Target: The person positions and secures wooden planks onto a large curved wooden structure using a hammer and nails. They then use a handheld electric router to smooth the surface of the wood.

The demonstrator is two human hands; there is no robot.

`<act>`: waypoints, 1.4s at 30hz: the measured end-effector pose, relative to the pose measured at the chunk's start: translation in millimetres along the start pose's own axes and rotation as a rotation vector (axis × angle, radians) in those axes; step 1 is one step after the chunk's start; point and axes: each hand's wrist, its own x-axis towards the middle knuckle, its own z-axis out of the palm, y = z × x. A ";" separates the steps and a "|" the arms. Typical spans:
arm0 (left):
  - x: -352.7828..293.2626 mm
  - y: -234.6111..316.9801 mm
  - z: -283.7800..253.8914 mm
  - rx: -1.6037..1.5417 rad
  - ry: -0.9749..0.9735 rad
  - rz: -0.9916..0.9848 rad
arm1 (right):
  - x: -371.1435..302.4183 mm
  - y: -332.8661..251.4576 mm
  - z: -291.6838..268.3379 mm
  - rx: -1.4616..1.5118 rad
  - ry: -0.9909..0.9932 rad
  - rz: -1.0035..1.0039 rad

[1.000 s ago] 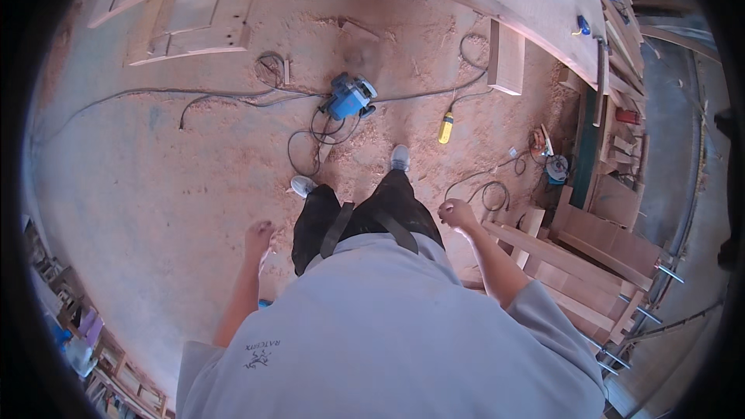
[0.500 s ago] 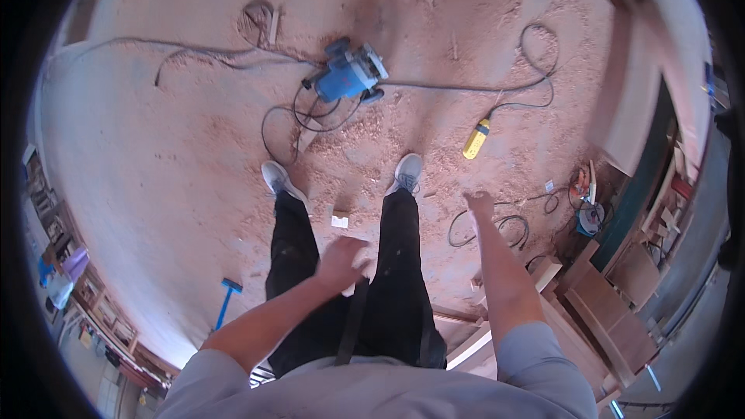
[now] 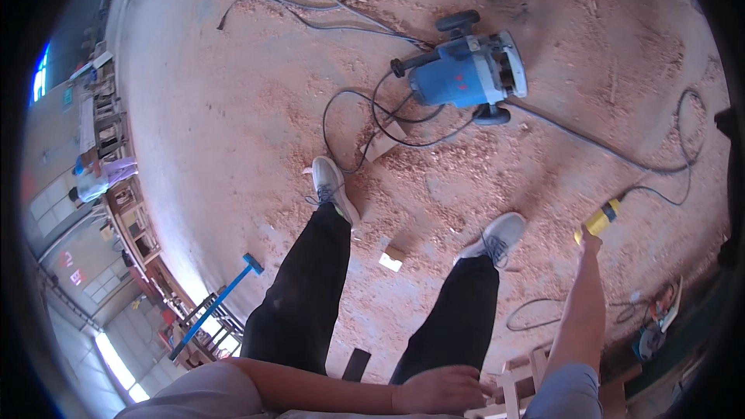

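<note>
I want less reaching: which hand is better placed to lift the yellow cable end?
Probably the right hand: it is at the yellow cable end; the left hand is far off, near the picture's lower edge.

Soft, diffuse light across the dusty floor (image 3: 225,109) here, shadows faint and blurry-edged! Over at eight o'clock, a window strip (image 3: 122,365) burns out white, pale sheen on the floor nearby. Near ten, a blue-fringed glare. Four o'clock sinks into dimness. The yellow device (image 3: 597,221) around three looks soft-edged, and everything bends towards that black ring all round.
</note>
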 end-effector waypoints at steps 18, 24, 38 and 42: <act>8.0 -23.0 -34.3 -0.005 -0.120 0.069 | -20.8 -96.6 -2.3 1.015 -0.372 0.145; 18.9 5.8 -47.4 0.033 -0.027 -0.048 | -196.8 -223.8 -73.3 1.142 -0.507 0.010; 57.5 -1.4 -210.3 0.068 0.013 -0.257 | -466.5 -630.4 -139.4 0.762 -0.699 -0.375; 25.4 -23.4 -385.6 0.135 0.268 -0.449 | -471.5 -710.5 -38.0 0.673 -0.755 -0.215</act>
